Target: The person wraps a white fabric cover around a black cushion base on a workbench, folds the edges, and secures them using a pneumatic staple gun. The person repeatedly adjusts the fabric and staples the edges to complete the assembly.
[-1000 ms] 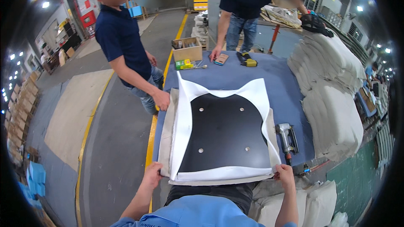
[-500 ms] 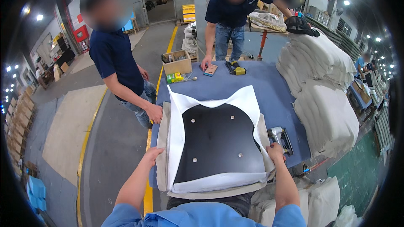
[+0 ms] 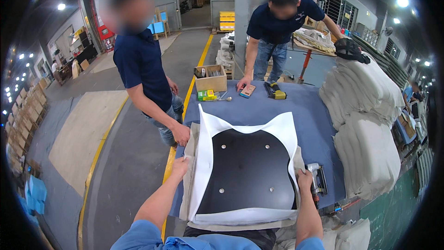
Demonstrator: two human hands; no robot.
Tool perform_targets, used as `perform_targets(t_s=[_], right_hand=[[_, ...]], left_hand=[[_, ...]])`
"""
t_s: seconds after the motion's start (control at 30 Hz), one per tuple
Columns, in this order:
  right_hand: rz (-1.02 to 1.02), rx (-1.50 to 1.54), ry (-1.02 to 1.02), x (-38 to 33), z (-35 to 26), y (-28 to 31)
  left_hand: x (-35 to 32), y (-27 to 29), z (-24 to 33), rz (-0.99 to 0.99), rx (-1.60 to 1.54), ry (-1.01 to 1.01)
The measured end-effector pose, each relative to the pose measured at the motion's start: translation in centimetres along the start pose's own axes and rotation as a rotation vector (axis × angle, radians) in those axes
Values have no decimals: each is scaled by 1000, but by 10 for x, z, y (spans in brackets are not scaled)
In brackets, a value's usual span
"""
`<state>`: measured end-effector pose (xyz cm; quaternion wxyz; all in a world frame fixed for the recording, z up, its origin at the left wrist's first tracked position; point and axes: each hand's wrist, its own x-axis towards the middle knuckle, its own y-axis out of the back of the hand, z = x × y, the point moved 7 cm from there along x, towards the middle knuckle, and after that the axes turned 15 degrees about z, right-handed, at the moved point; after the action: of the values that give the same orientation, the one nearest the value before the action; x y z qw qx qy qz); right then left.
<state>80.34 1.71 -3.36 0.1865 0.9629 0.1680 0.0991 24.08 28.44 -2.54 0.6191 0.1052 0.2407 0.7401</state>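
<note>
A black seat board (image 3: 247,171) with several metal studs lies on the blue table (image 3: 277,106), wrapped round its edges by white fabric (image 3: 206,157) over a beige pad. My left hand (image 3: 179,166) grips the fabric's left edge. My right hand (image 3: 304,179) grips the fabric's right edge. A co-worker's hand (image 3: 181,134) rests on the table's left edge, just beyond my left hand.
A staple gun (image 3: 317,180) lies right of my right hand. A cardboard box (image 3: 211,78), a green pack (image 3: 206,95) and a yellow tool (image 3: 274,91) sit at the far end, where another person leans on the table. White cushions (image 3: 363,111) are stacked on the right.
Both my hands moved forward from the near corners up along the fabric's side edges. My head came lower and closer to the table. The co-worker stays at the left edge.
</note>
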Motion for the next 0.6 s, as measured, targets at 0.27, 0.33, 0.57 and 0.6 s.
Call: perform_targets(t_s=[0.27,0.33,0.57,0.6], right_hand=[[-283,177,-354,1,-4,-40],[-273,179,-316,-5,-12,-44],[-170,251,-156,-29,-34,-8],[-179,321,-221,-49,-43,-15]], left_hand=[[-21,-43,13,-26,-339,49],[-26,-45,17,38,-269,-1],[-33,-35,56,159,64,-254],[-31,-20,58,175,165,-278]])
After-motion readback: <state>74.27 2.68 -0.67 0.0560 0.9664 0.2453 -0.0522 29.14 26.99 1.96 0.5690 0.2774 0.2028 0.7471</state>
